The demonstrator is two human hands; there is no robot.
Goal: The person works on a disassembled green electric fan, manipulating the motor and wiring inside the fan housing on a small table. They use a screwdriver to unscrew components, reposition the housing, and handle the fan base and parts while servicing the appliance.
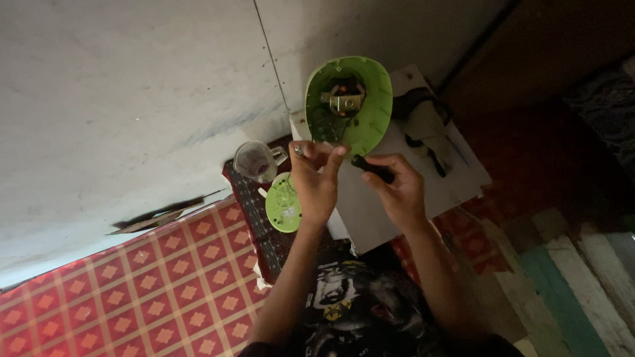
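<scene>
the left hand (314, 182) was raised in front of the open green housing (350, 106), its grip closed with fingertips pinching a small shiny part (299, 150) at the housing's lower rim. the right hand (397, 192) was just beside it, grip wrapped around a dark tool handle (372, 168) that pointed toward the left hand's fingers. the green housing stood tilted on a white sheet (370, 205), its hollow side facing the camera, showing a metal bracket (344, 101) and copper windings inside. a round green cover (284, 203) lay near the left wrist, with a clear cup (254, 160) just beside it. a red checked cloth (152, 284) spread out to the left.
</scene>
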